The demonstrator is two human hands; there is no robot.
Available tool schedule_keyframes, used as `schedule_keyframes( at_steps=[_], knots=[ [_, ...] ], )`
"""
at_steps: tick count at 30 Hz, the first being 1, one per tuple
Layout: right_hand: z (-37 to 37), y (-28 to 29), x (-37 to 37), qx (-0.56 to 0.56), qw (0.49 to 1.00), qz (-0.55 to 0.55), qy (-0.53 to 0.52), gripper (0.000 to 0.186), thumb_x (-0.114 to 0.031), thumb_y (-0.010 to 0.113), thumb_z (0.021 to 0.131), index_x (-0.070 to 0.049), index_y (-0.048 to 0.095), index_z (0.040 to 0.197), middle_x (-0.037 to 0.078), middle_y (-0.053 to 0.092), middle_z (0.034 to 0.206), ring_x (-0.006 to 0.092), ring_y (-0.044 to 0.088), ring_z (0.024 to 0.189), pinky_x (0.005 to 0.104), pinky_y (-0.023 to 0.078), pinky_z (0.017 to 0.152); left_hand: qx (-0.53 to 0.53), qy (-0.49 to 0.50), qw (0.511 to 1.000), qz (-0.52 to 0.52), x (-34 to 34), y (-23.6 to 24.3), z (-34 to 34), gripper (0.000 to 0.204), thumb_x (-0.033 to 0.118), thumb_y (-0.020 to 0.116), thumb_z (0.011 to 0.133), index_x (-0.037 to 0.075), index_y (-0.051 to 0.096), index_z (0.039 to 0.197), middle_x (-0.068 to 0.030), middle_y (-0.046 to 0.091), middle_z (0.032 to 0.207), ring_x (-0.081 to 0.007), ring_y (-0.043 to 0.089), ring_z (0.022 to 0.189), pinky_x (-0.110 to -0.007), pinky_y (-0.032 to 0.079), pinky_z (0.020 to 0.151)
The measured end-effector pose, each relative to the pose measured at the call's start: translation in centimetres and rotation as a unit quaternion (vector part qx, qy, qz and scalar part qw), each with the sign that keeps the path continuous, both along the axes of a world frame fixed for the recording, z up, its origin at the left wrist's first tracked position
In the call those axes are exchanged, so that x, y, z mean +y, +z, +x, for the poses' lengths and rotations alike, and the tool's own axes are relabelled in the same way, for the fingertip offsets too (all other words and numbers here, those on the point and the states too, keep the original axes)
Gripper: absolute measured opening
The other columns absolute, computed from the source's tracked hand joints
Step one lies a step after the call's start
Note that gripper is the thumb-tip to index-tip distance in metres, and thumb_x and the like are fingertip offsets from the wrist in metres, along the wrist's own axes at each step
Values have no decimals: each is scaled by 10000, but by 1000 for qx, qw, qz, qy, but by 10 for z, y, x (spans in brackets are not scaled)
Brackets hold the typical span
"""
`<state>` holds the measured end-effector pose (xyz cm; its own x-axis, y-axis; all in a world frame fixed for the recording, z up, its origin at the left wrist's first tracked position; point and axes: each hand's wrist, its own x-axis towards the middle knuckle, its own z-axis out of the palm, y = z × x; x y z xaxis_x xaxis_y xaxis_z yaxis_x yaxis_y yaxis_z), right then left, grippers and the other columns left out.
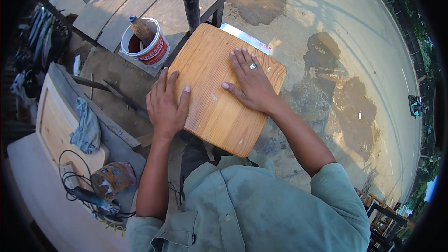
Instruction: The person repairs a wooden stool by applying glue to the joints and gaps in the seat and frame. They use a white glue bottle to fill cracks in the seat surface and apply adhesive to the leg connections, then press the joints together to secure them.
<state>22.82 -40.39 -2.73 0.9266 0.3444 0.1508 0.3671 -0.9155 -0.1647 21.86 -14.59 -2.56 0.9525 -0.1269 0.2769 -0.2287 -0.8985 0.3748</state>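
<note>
That wooden board (210,114) looks stiff and fairly heavy, best held by opposite edges; left hand (164,108) and right hand (254,85) rest on it, fingers loosely spread.

Roadside workshop, corded power tool (93,199), bucket (156,55)

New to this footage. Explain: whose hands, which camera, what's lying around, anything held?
No robot here: these are a person's bare hands, filmed from above by a head-worn fisheye camera, whose lens bends straight edges. The left hand lies at the left edge of a brown wooden panel; the right hand, wearing a ring, rests flat on it. Neither is closed around anything. At upper left, a white-and-red bucket stands on a slatted table. At lower left are a blue-grey rag, a plastic jar and a corded power tool.
</note>
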Motion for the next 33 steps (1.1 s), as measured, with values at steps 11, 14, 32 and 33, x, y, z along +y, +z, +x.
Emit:
schedule_keyframes(
  at_steps=[11,14,32,33],
  knots=[
    [-41,14,-17,102,985,91,102,672,-481,339,1058,-4,328,1531,179,267,1619,321,155,1534,476,105,1245,14,-14,994,109,-11,2,-5,706,494,534,950,36,440,1479,-190,345,1578,-364,253,1488,-562,121,1199],
    [-25,13,-42,-28,962,268,-53,531,-373,309,1087,-17,506,1428,197,388,1550,374,293,1471,467,205,1212,49,-141,983,103,-46,4,-30,898,627,434,954,-58,311,1521,-225,213,1627,-389,88,1532,-620,-17,1196],
    [-12,-31,-53,-106,838,470,-256,604,-464,231,1092,-33,546,1374,183,541,1379,324,472,1324,404,329,1130,36,-241,952,187,-154,-12,147,825,632,286,993,32,285,1559,-146,222,1645,-323,135,1537,-549,50,1236],
    [-13,-30,-52,-101,837,470,-262,608,-468,228,1091,-35,547,1375,180,544,1372,321,475,1320,399,330,1129,37,-239,952,185,-157,-11,143,820,625,284,995,28,287,1557,-147,219,1646,-322,134,1537,-549,52,1236]
  ],
)
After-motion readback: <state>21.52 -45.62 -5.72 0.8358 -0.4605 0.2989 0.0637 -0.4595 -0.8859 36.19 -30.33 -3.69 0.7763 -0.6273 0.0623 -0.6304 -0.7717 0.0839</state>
